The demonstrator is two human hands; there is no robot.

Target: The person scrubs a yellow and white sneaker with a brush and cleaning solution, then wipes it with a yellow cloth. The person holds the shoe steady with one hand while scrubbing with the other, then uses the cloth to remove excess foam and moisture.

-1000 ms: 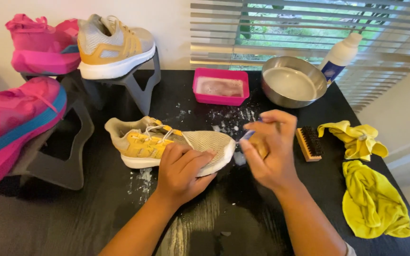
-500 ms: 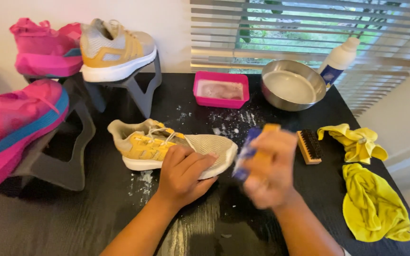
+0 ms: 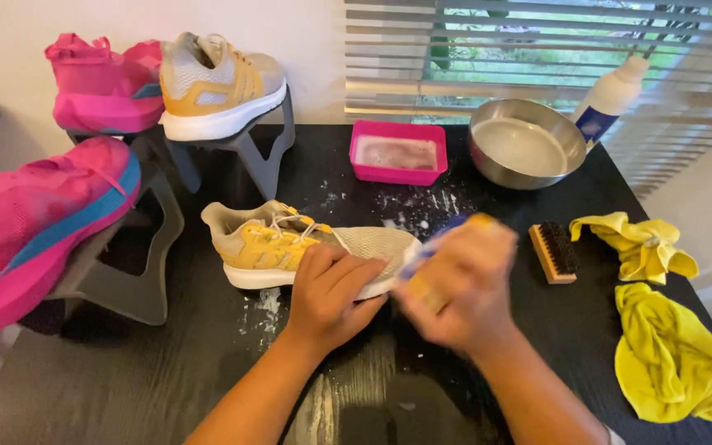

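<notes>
grey and yellow sneaker (image 3: pixel 290 243) being scrubbed at the middle of the black surface (image 3: pixel 125 387)

the sneaker lies on its side, toe to the right, white sole near, laces loose, white foam specks around it. the left hand (image 3: pixel 331 288) presses flat on its toe; just right, the blurred right hand (image 3: pixel 455 284) is closed around a small blue-handled brush (image 3: pixel 430 247) at the toe tip.

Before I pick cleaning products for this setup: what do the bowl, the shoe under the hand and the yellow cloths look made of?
Bowl: brushed metal, likely steel, from its grey sheen. Shoe: woven mesh upper with a white sole, probably foam or rubber; the toe's weave shows. Yellow cloths: soft fabric, perhaps microfibre, crumpled in loose folds.
</notes>
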